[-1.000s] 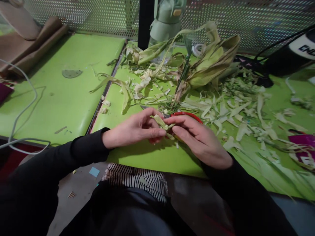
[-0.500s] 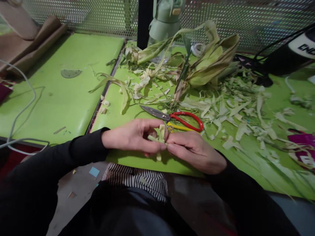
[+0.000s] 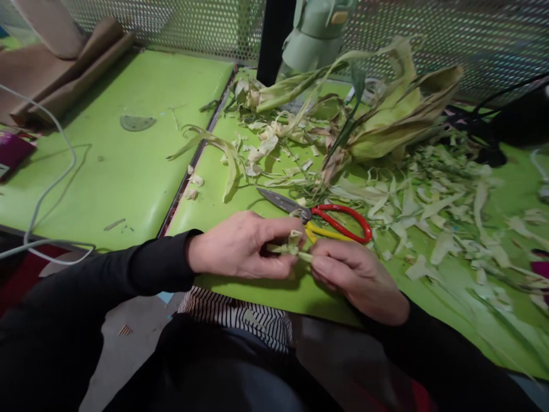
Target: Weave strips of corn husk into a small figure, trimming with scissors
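Near the front edge of the green table [image 3: 128, 171], my left hand [image 3: 242, 246] and my right hand [image 3: 358, 274] meet over a small folded strip of pale corn husk [image 3: 291, 246]. Both pinch it with closed fingers, the left from the left side, the right from the right. Just beyond my fingers lie scissors [image 3: 317, 214] with red and yellow handles, blades shut and pointing left, untouched.
A heap of corn husks [image 3: 386, 123] and several cut strips [image 3: 429, 206] cover the right half of the table. A pale green bottle [image 3: 315, 34] stands at the back against a perforated metal screen. A grey cable [image 3: 51, 183] and folded brown cloth [image 3: 60, 80] lie at left.
Both hands drew back toward the table's front edge with the husk piece, uncovering the scissors. The strip has been turned and folded tighter between the fingers. The view shifted slightly left.
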`<state>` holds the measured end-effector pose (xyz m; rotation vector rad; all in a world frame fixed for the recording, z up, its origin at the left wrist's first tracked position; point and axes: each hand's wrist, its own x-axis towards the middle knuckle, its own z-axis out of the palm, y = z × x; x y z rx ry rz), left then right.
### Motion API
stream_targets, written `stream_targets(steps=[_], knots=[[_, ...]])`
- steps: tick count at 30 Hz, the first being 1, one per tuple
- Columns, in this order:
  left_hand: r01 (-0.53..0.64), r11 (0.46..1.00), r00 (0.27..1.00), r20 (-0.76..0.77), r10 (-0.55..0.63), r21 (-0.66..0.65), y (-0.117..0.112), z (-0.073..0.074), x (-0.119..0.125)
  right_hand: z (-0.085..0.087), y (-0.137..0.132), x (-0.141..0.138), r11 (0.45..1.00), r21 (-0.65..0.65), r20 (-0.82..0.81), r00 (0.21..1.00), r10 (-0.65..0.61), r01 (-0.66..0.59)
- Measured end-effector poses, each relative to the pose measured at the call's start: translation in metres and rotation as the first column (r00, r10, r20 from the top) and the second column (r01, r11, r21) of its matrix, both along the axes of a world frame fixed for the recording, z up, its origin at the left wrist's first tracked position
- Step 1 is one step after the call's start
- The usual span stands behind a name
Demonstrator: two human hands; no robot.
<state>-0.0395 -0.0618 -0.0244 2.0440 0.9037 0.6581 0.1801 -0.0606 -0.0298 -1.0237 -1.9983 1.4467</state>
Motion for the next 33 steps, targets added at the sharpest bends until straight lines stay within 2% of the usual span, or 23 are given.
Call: stream_targets(steps=[2, 4, 7, 10, 12, 14, 17, 19, 21, 23, 25, 27, 29, 31, 33], knots=[[0.007, 0.992, 0.998, 0.061, 0.001, -0.126, 0.004, -0.004, 0.001, -0.001, 0.004, 0.001, 0.999, -0.013, 0.036, 0.998, -0.048, 0.049], [0.012, 0.953, 0.974, 0.218, 0.057, -0.303, 0.007, -0.008, 0.004, -0.004, 0.007, 0.001, 0.988, -0.049, -0.007, 0.989, -0.147, 0.146], [0.022, 0.843, 0.84, 0.467, 0.275, -0.537, 0.011, -0.014, 0.01, -0.009, 0.01, -0.002, 0.968, -0.064, -0.058, 0.968, -0.246, 0.242], [0.041, 0.763, 0.727, 0.543, 0.419, -0.644, 0.012, -0.018, 0.015, -0.012, 0.012, -0.009, 0.962, -0.03, -0.032, 0.962, -0.272, 0.271], [0.059, 0.763, 0.707, 0.566, 0.424, -0.644, 0.012, -0.021, 0.017, -0.012, 0.012, -0.013, 0.963, -0.068, -0.046, 0.964, -0.263, 0.259], [0.058, 0.804, 0.719, 0.584, 0.378, -0.592, 0.011, -0.023, 0.018, -0.011, 0.012, -0.018, 0.965, -0.147, -0.066, 0.971, -0.23, 0.219], [0.034, 0.893, 0.799, 0.549, 0.246, -0.45, 0.008, -0.025, 0.019, -0.009, 0.011, -0.023, 0.94, -0.283, -0.133, 0.963, -0.235, 0.191], [0.01, 0.955, 0.869, 0.475, 0.138, -0.295, 0.005, -0.026, 0.018, -0.009, 0.011, -0.025, 0.915, -0.349, -0.18, 0.944, -0.276, 0.201], [-0.041, 0.992, 0.932, 0.353, 0.08, -0.115, 0.002, -0.027, 0.016, -0.01, 0.011, -0.025, 0.894, -0.391, -0.205, 0.927, -0.314, 0.217], [-0.126, 0.992, 0.972, 0.205, 0.117, 0.031, 0.001, -0.026, 0.014, -0.011, 0.011, -0.023, 0.883, -0.406, -0.223, 0.912, -0.345, 0.236], [-0.21, 0.965, 0.976, 0.084, 0.199, 0.155, 0.001, -0.025, 0.012, -0.012, 0.011, -0.021, 0.884, -0.374, -0.231, 0.895, -0.382, 0.281], [-0.258, 0.921, 0.965, 0.024, 0.262, 0.291, 0.004, -0.021, 0.008, -0.011, 0.009, -0.018, 0.9, -0.299, -0.218, 0.895, -0.389, 0.318], [-0.278, 0.872, 0.956, 0.031, 0.291, 0.404, 0.007, -0.017, 0.004, -0.009, 0.006, -0.017, 0.922, -0.222, -0.192, 0.913, -0.359, 0.316], [-0.262, 0.871, 0.964, 0.063, 0.259, 0.417, 0.01, -0.012, 0.001, -0.006, 0.003, -0.017, 0.945, -0.148, -0.151, 0.938, -0.313, 0.292], [-0.206, 0.928, 0.978, 0.084, 0.189, 0.311, 0.011, -0.009, -0.001, -0.003, 0.0, -0.017, 0.959, -0.05, -0.094, 0.954, -0.284, 0.28]])
